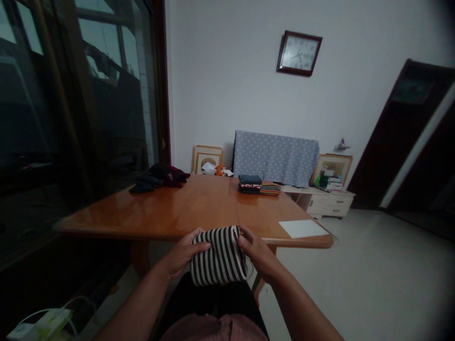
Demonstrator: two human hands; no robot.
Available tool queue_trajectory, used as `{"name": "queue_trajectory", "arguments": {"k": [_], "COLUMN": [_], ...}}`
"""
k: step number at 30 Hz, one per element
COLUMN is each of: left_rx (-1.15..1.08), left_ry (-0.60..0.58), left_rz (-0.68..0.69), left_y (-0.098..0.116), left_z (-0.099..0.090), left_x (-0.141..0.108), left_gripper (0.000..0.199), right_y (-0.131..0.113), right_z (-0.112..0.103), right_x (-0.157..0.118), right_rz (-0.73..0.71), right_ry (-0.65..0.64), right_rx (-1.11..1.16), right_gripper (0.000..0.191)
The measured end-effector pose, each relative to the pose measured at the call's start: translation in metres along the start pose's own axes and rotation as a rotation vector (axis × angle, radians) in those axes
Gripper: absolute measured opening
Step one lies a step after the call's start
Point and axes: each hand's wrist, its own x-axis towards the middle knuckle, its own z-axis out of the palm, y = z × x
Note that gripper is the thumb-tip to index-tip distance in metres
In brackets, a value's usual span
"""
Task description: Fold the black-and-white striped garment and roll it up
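A folded cloth with black and white stripes is held up in front of my lap, by the near edge of the wooden table. My left hand grips its left side, thumb on top. At its upper right corner my right hand is closed on the fabric. Folded clothes lie in two neat stacks side by side toward the table's far edge. Dark crumpled clothes are heaped at the far left of the table.
A white sheet lies at the table's right end. Behind the table stand a low white cabinet, a blue cloth-covered object and framed pictures. Glass doors are on the left. A cabled object sits at the lower left.
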Motion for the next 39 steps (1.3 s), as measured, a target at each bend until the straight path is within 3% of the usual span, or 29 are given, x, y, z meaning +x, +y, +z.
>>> {"name": "queue_trajectory", "arguments": {"k": [5, 8, 12, 15, 20, 24, 27, 31, 34, 39], "left_rx": [0.037, 0.054, 0.121, 0.319, 0.575, 0.384, 0.187, 0.002, -0.078, -0.114], "left_ry": [0.000, -0.029, -0.127, -0.207, -0.204, -0.313, -0.325, -0.270, -0.229, -0.204], "left_rz": [0.019, 0.037, 0.058, 0.081, 0.182, 0.105, 0.075, 0.042, 0.052, 0.063], "left_y": [-0.004, -0.005, -0.006, -0.002, 0.016, 0.024, 0.024, 0.022, 0.020, 0.017], "left_z": [0.001, -0.001, -0.008, -0.010, 0.002, 0.011, 0.008, -0.008, -0.018, -0.024], "left_x": [0.000, 0.000, -0.001, -0.001, 0.001, -0.002, -0.007, -0.013, -0.014, -0.012], "left_gripper": [0.031, 0.034, 0.062, 0.088, 0.098, 0.074, 0.069, 0.074, 0.076, 0.077], "right_y": [0.001, 0.001, -0.004, -0.010, -0.024, -0.033, -0.035, -0.035, -0.039, -0.046], "right_z": [0.013, 0.017, 0.016, 0.016, 0.025, 0.025, 0.013, -0.007, -0.012, -0.001], "right_x": [0.002, 0.002, -0.004, -0.011, -0.021, -0.025, -0.024, -0.021, -0.022, -0.029], "right_rz": [-0.033, -0.056, -0.121, -0.155, -0.189, -0.183, -0.189, -0.191, -0.223, -0.365], "right_ry": [0.149, 0.203, 0.153, 0.053, -0.038, -0.091, -0.163, 0.005, 0.098, -0.017], "right_rx": [-0.270, -0.304, -0.365, -0.389, -0.478, -0.459, -0.299, -0.172, -0.229, -0.414], "right_gripper": [0.103, 0.099, 0.095, 0.097, 0.099, 0.098, 0.085, 0.047, 0.030, 0.021]}}
